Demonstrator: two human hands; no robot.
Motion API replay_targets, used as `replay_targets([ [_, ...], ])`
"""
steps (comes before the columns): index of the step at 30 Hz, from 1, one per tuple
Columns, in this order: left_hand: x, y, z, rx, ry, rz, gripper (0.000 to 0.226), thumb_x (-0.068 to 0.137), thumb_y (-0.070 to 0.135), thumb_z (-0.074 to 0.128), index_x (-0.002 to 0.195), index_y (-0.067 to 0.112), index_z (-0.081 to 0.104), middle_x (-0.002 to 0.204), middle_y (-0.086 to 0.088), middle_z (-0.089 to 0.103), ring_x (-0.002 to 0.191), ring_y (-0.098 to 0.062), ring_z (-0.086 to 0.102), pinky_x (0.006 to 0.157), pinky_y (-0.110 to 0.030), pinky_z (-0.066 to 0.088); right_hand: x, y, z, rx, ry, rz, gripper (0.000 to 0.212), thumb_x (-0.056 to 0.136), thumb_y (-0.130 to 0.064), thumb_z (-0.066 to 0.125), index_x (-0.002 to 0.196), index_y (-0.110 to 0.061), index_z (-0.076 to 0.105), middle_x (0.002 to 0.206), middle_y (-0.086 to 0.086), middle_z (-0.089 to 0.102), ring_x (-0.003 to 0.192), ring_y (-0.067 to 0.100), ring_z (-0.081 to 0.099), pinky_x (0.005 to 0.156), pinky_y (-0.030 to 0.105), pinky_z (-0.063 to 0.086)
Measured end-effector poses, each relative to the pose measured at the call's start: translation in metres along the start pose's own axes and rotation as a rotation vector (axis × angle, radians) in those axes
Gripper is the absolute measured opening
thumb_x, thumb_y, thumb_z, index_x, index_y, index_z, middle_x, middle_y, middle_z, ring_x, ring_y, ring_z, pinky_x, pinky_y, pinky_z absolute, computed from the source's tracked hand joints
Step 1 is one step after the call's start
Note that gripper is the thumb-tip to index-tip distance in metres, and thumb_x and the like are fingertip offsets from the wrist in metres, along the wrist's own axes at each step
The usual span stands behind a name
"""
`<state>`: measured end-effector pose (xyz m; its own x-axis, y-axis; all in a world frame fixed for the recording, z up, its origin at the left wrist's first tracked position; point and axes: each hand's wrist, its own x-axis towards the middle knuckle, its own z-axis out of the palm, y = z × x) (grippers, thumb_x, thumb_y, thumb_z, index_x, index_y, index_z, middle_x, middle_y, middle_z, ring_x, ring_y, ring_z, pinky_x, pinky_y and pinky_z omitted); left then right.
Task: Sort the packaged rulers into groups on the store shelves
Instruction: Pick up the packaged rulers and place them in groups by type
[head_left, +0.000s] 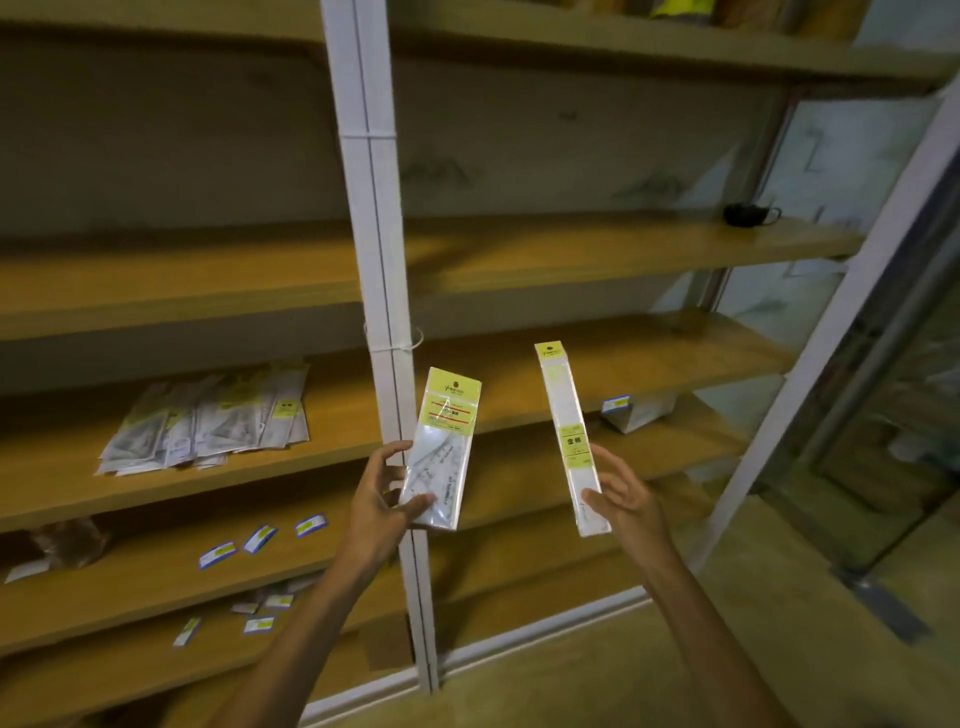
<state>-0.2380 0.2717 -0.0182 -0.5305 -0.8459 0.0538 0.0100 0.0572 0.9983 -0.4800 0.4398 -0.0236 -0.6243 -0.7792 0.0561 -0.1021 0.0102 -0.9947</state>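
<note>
Wooden shelves (623, 249), white upright post (374, 208), stained wall (571, 140), dim light

Wide packet (444, 449): clear sleeve with yellow header card, set-square shapes inside, held upright before the white shelf post.
Narrow packet (570, 439): long clear sleeve, yellow header and label, top tilted slightly left (print unreadable).
Shelf pile (208, 418): similar packets fanned overlapping on a wooden shelf, left bay.
</note>
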Motion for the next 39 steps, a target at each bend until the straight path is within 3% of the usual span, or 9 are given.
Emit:
replay_targets([
  [6,0.071,-0.008,0.069,0.039,-0.019,0.017,0.063,0.079,0.002,0.073,0.114,0.046,0.045,0.123,0.002,0.057,0.109,-0.022,0.062,0.074,-0.047,0.060,0.071,0.013,-0.047,-0.015,0.040,-0.007,0.054,0.084,0.008,0.061,0.129,-0.020,0.049,0.106,0.007,0.067,0.085,0.005,0.069,0.064,0.018,0.054],
  [12,0.159,-0.019,0.115,0.020,0.039,-0.002,0.063,0.076,0.005,0.076,0.119,0.041,0.047,0.127,0.002,0.055,0.111,-0.023,0.060,0.074,-0.049,0.060,0.170,0.019,-0.079,-0.091,0.019,-0.003,0.053,0.085,0.002,0.064,0.130,-0.021,0.049,0.117,0.011,0.065,0.102,0.025,0.066,0.072,0.028,0.057],
  [16,0.212,-0.018,0.127,-0.005,0.099,-0.032,0.064,0.078,-0.005,0.070,0.124,0.032,0.045,0.123,0.002,0.053,0.105,-0.024,0.063,0.069,-0.050,0.060,0.226,0.026,-0.085,-0.149,-0.018,0.003,0.054,0.085,-0.001,0.065,0.132,-0.022,0.048,0.109,0.004,0.069,0.098,0.022,0.068,0.073,0.031,0.058],
  [23,0.277,-0.039,0.131,0.113,0.184,-0.158,0.060,0.080,-0.006,0.067,0.124,0.026,0.042,0.123,-0.006,0.057,0.108,-0.029,0.062,0.077,-0.054,0.058,0.292,0.035,-0.083,-0.117,-0.089,0.071,0.055,0.084,0.004,0.063,0.130,-0.023,0.048,0.099,-0.004,0.069,0.080,0.003,0.070,0.058,0.019,0.055],
  [26,0.288,-0.055,0.134,0.246,0.253,-0.212,0.054,0.078,-0.006,0.070,0.121,0.016,0.045,0.121,-0.011,0.060,0.107,-0.030,0.063,0.078,-0.051,0.059,0.316,0.041,-0.089,-0.113,-0.120,0.062,0.056,0.084,0.007,0.063,0.131,-0.018,0.049,0.096,0.001,0.071,0.079,0.007,0.071,0.060,0.022,0.056],
  [28,0.292,-0.059,0.138,0.301,0.293,-0.245,0.055,0.075,-0.005,0.072,0.120,0.012,0.047,0.120,-0.013,0.061,0.100,-0.030,0.065,0.070,-0.046,0.061,0.328,0.043,-0.094,-0.101,-0.137,0.067,0.055,0.084,0.006,0.063,0.130,-0.020,0.050,0.097,0.004,0.071,0.081,0.011,0.071,0.060,0.023,0.056],
  [31,0.294,-0.057,0.147,0.440,0.328,-0.255,0.051,0.078,-0.001,0.072,0.121,0.008,0.048,0.114,-0.009,0.062,0.091,-0.025,0.065,0.053,-0.024,0.057,0.342,0.045,-0.104,-0.095,-0.168,0.086,0.054,0.085,0.004,0.063,0.129,-0.024,0.051,0.100,0.001,0.071,0.086,0.015,0.070,0.058,0.023,0.056],
  [34,0.291,-0.049,0.155,0.721,0.341,-0.265,0.053,0.074,0.015,0.076,0.120,0.013,0.049,0.116,-0.009,0.062,0.102,-0.027,0.063,0.073,-0.034,0.058,0.354,0.044,-0.119,-0.103,-0.196,0.090,0.053,0.085,0.003,0.063,0.130,-0.023,0.050,0.106,0.006,0.070,0.088,0.016,0.069,0.056,0.023,0.056],
  [39,0.291,-0.020,0.191,1.095,0.272,-0.271,0.076,0.076,0.034,0.074,0.139,0.020,0.035,0.137,-0.008,0.046,0.124,-0.031,0.044,0.096,-0.043,0.048,0.373,0.039,-0.150,-0.155,-0.183,0.103,0.051,0.086,0.001,0.062,0.130,-0.023,0.048,0.107,0.006,0.068,0.083,0.011,0.065,0.053,0.019,0.053],
])
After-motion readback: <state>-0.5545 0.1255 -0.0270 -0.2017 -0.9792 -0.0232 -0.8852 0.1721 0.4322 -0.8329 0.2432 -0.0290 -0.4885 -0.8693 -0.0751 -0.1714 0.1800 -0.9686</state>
